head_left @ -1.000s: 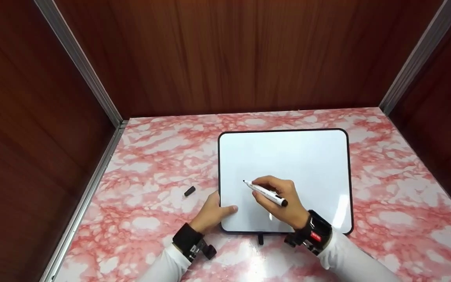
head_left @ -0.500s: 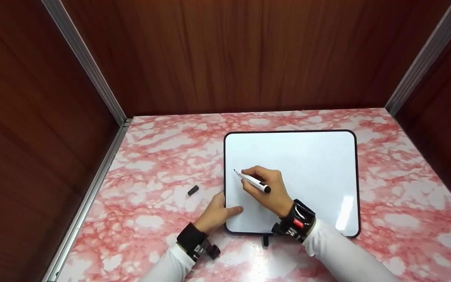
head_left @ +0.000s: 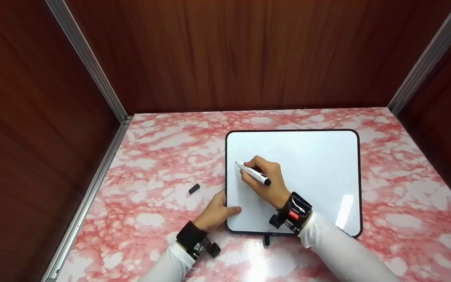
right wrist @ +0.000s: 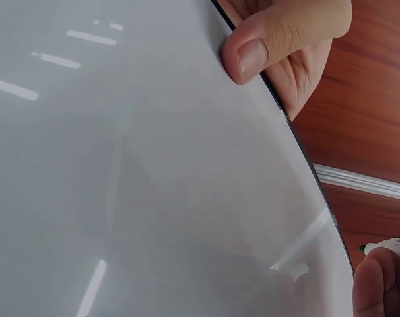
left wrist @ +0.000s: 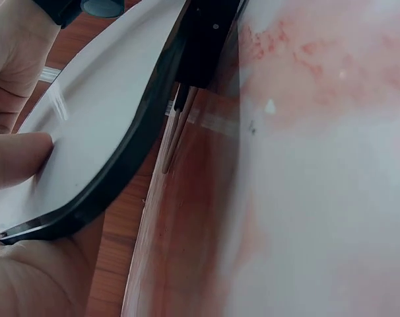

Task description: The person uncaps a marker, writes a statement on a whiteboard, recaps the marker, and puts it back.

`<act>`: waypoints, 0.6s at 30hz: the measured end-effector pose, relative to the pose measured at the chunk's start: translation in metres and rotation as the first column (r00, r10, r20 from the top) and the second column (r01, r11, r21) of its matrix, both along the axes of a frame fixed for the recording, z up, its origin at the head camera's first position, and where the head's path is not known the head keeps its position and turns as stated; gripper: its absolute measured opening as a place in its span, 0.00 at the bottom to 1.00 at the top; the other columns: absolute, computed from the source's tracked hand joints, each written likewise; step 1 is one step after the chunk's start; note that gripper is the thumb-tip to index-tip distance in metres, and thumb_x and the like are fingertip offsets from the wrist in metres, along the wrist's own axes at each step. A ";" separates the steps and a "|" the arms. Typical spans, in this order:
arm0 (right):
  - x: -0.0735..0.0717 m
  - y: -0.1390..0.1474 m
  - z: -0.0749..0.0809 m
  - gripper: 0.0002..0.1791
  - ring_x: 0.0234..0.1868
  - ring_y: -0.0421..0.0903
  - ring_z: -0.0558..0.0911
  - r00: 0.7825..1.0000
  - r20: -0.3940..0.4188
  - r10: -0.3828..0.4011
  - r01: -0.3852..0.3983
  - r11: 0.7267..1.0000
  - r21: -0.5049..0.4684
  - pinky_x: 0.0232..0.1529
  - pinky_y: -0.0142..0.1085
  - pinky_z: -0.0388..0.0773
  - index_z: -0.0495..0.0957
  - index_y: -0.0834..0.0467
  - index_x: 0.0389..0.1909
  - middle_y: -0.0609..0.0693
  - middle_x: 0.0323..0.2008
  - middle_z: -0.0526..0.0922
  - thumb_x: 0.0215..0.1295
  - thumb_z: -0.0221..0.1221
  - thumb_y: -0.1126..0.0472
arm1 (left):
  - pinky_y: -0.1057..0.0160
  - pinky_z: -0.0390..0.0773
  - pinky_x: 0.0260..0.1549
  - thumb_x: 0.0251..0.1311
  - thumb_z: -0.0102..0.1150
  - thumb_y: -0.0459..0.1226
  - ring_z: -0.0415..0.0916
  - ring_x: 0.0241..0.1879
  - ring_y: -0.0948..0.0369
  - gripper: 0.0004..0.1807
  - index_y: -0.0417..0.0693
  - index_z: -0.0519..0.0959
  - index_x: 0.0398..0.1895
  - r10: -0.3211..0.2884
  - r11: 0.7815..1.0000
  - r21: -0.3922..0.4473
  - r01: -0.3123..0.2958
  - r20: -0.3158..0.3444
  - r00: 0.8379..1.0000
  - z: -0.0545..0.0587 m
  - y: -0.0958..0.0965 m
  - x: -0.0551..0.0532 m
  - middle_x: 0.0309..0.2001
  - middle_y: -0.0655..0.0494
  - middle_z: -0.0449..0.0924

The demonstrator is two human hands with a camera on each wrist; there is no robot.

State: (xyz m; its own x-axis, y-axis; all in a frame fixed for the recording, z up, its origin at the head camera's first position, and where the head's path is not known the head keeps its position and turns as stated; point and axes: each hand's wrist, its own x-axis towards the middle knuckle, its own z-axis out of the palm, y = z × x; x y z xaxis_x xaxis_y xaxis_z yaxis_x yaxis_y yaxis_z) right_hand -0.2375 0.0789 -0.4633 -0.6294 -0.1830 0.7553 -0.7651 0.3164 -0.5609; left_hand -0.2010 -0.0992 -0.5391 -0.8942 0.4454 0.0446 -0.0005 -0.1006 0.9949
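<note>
A whiteboard (head_left: 307, 168) with a thin black frame is tilted up over the pink marbled table. My left hand (head_left: 214, 213) grips its lower left edge, thumb on the white face and the other fingers behind; the left wrist view shows the thumb (left wrist: 22, 158) on the board's face. My right hand (head_left: 268, 180) pinches an uncapped white marker (head_left: 253, 172) like a pen, its dark tip pointing to the board's left side. In the right wrist view the marker (right wrist: 391, 249) shows at the right edge beside the fingers. No marks show on the board.
A small black marker cap (head_left: 194, 188) lies on the table (head_left: 147, 219) left of the board. A black stand piece (head_left: 267, 240) sticks out under the board's lower edge. Dark wood panels (head_left: 225, 58) with metal corner strips close in the back and both sides.
My right hand has moved up and left over the board with the marker. My left hand keeps its grip on the edge. The whole view has shifted slightly.
</note>
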 end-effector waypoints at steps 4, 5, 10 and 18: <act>-0.006 -0.001 0.000 0.06 0.21 0.36 0.76 1.000 -0.024 -0.014 0.015 1.000 0.027 0.19 0.27 0.71 0.79 0.56 0.28 0.43 0.28 0.84 0.54 0.67 0.67 | 0.53 0.78 0.50 0.52 0.53 0.19 0.77 0.51 0.48 0.29 0.31 0.67 0.61 -0.024 0.999 0.046 0.024 0.013 1.000 -0.002 -0.001 -0.001 0.52 0.39 0.78; -0.007 -0.001 0.000 0.06 0.22 0.36 0.76 0.999 -0.029 -0.015 0.016 0.999 0.032 0.19 0.28 0.71 0.79 0.56 0.28 0.42 0.28 0.84 0.54 0.67 0.66 | 0.53 0.78 0.51 0.52 0.53 0.19 0.77 0.51 0.48 0.29 0.31 0.67 0.61 -0.028 0.998 0.053 0.027 0.011 1.000 -0.002 -0.001 -0.001 0.53 0.39 0.78; -0.011 0.000 0.000 0.05 0.21 0.36 0.75 0.999 -0.030 -0.020 0.021 0.999 0.035 0.19 0.28 0.70 0.79 0.55 0.28 0.42 0.28 0.84 0.56 0.66 0.64 | 0.52 0.77 0.53 0.56 0.50 0.20 0.76 0.53 0.48 0.27 0.30 0.66 0.62 -0.064 0.991 0.116 0.059 0.043 0.997 -0.004 -0.002 -0.001 0.54 0.39 0.77; -0.014 0.003 -0.002 0.05 0.21 0.36 0.74 0.999 -0.025 -0.027 0.028 0.999 0.046 0.19 0.28 0.69 0.79 0.55 0.28 0.41 0.28 0.84 0.55 0.66 0.64 | 0.51 0.77 0.52 0.63 0.48 0.23 0.76 0.53 0.47 0.23 0.30 0.66 0.63 -0.108 0.990 0.099 0.103 0.049 0.993 -0.003 -0.010 -0.004 0.55 0.37 0.76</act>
